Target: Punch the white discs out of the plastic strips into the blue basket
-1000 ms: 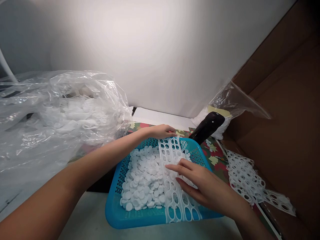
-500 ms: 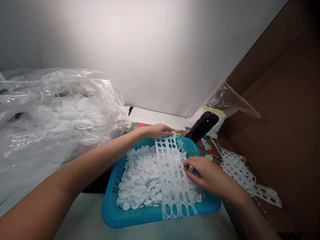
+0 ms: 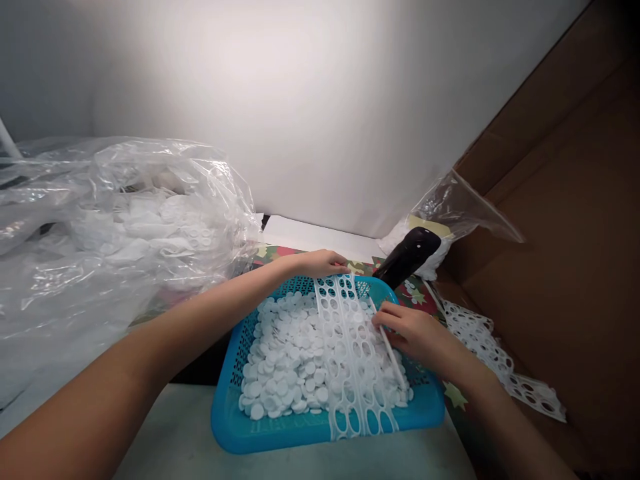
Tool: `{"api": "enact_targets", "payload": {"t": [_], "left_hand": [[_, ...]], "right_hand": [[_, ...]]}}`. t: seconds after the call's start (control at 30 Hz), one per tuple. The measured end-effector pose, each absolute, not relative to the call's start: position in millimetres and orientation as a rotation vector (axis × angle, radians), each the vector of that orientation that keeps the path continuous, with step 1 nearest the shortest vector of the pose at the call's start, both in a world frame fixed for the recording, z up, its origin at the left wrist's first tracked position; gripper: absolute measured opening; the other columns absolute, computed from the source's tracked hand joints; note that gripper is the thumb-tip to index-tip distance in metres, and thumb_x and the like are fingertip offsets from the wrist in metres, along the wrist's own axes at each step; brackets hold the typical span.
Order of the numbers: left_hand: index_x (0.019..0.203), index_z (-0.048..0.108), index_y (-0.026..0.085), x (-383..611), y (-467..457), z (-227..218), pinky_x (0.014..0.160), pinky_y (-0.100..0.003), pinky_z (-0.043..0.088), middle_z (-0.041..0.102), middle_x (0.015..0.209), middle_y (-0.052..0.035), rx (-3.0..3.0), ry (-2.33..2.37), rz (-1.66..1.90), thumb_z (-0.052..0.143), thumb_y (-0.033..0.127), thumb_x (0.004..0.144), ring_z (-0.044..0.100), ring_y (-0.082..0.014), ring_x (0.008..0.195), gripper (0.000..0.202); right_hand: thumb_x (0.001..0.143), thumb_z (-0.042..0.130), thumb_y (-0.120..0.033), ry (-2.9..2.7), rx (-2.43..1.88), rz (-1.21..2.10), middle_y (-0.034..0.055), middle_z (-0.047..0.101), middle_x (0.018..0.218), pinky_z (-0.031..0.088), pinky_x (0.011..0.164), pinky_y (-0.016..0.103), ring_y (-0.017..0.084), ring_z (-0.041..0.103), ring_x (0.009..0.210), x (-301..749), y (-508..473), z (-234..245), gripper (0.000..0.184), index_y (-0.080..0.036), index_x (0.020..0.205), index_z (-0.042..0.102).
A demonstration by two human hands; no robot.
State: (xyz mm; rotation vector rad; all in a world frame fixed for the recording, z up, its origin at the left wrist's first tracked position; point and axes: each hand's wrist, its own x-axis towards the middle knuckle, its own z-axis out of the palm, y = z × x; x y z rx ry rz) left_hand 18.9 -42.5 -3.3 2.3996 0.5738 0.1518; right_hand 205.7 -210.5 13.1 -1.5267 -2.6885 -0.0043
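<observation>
Right hand has closed up since the earlier frame, its fingers no longer spread across the perforated white strip but drawn together near the strip's right edge. A narrow white strand runs from under the fingers along that edge; whether they pinch it, the view does not settle. Left hand lies at the far rim of the basket, fingers loosely curled, just beside the strip's upper end; any grip cannot be told.

The strip lies flat, running front to back across a blue plastic basket and overhanging its near rim. Beneath it, the basket holds a heap of loose white discs. The basket stands on a pale bench, its far side overlapping a red-and-green patterned sheet.

Beyond the far rim, a black handle points up and to the right, just in front of a small clear plastic bag of white material. A large clear plastic bag, packed with white perforated scrap, lies left of the left forearm. More perforated scrap trails to the right, against a cardboard panel.
</observation>
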Motion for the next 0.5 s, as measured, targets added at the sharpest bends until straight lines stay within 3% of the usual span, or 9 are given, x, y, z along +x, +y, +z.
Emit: {"api": "enact_targets", "payload": {"t": [0.13,0.3,0.5], "left_hand": [[0.087,0.056,0.016,19,-41,-5,0.056,-0.025,0.032,0.056,0.077,-0.0048,2.401,0.551,0.157,0.032,0.048,0.081,0.043,-0.0115,0.062,0.041],[0.086,0.055,0.016,19,-42,-3,0.056,-0.025,0.031,0.057,0.080,-0.0052,2.411,0.576,0.155,0.032,0.046,0.081,0.044,-0.0115,0.063,0.038],[0.089,0.056,0.016,19,-45,-2,0.057,-0.025,0.032,0.058,0.083,-0.0052,2.404,0.594,0.165,0.032,0.046,0.081,0.046,-0.0120,0.065,0.039]], "right_hand": [[0.081,0.048,-0.013,-2.334,-1.317,0.264,0.0038,0.060,0.093,0.043,0.070,0.026,0.016,0.056,0.083,216,-221,23,0.021,-0.022,0.099,0.056],[0.081,0.050,-0.016,-1.844,-1.277,0.159,0.0003,0.061,0.079,0.043,0.056,0.022,0.011,0.055,0.062,198,-231,29,0.012,-0.022,0.086,0.060],[0.082,0.048,-0.019,-2.016,-1.293,0.158,-0.0006,0.060,0.076,0.039,0.053,0.021,0.009,0.052,0.059,174,-225,24,0.008,-0.020,0.083,0.056]]}}
